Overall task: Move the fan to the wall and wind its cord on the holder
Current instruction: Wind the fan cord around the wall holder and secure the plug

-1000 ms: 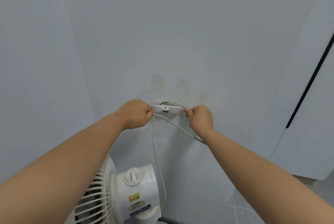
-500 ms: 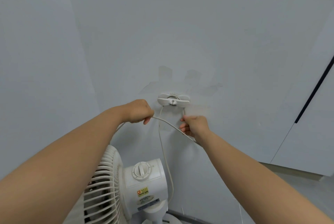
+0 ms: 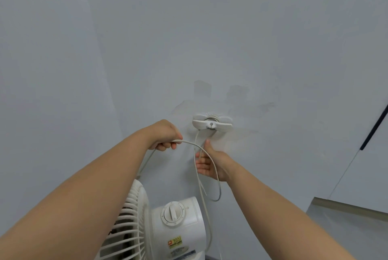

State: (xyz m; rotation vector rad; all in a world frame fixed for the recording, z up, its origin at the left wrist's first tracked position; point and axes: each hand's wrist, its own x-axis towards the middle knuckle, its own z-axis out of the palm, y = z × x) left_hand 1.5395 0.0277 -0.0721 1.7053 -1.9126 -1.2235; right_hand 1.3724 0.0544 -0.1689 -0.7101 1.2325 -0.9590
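Head view. Since half a second ago the right hand (image 3: 211, 164) has left its place just under the holder (image 3: 212, 123), dropped lower and opened. The left hand (image 3: 165, 136) has drawn its length of cord (image 3: 195, 145) down and away from the holder.

Left hand: fingers curled round the cord, gripping it firmly, knuckles up. It sits to the left of the holder and a little below it. From this grip one run of cord goes down and left behind the forearm. The other arcs right, crosses the right hand near the base of the thumb, and ends in a slack loop hanging below that hand.

Right hand: open, fingers straight and slightly spread, thumb pointing up toward the holder. It grips nothing. Whether the crossing cord rests on it cannot be told.

Holder: white, fixed to the wall (image 3: 210, 28), with cord round its neck. A separate strand drops from its left side, passes the right hand's fingertips and runs down beside the fan (image 3: 178, 228).

Fan: white, standing close to the wall, below the holder, at the bottom edge of the view; its base is cut off. The grille (image 3: 126, 228) faces left, the dial (image 3: 172, 213) is on top of the body, and a yellow label (image 3: 174, 243) sits below the dial.

Wall: pale, with faint darker patches (image 3: 201, 89) above the holder.
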